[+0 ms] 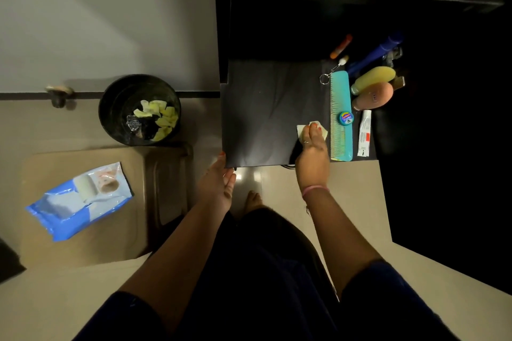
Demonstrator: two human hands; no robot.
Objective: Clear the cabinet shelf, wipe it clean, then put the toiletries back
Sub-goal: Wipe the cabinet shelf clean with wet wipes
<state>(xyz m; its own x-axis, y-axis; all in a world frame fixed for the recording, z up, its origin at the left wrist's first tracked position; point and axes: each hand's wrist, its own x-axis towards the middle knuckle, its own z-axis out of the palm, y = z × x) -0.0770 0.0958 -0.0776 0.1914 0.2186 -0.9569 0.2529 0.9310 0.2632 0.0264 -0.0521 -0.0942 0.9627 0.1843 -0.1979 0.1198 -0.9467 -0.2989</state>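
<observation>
Two bare hands work at a dark shelf (263, 108). The right hand (312, 151) presses a pale wipe (302, 130) flat on the shelf, its fingers (311, 130) closed down on it, just beside a teal comb (342, 116). The left hand (219, 183) rests at the shelf's near left corner, fingers loosely spread and holding nothing. Toiletries crowd the shelf's right end: a small round tin (346, 118) sits on the comb, a white tube (364, 133) lies beside it, and a yellow bottle (372, 79), a peach bottle (372, 97), a blue tube (374, 54) and an orange stick (340, 46) lie behind. Left of the shelf, a black bin (110, 108) holds used wipes, and a blue wipe pack (80, 201) lies on a stool (83, 243)
</observation>
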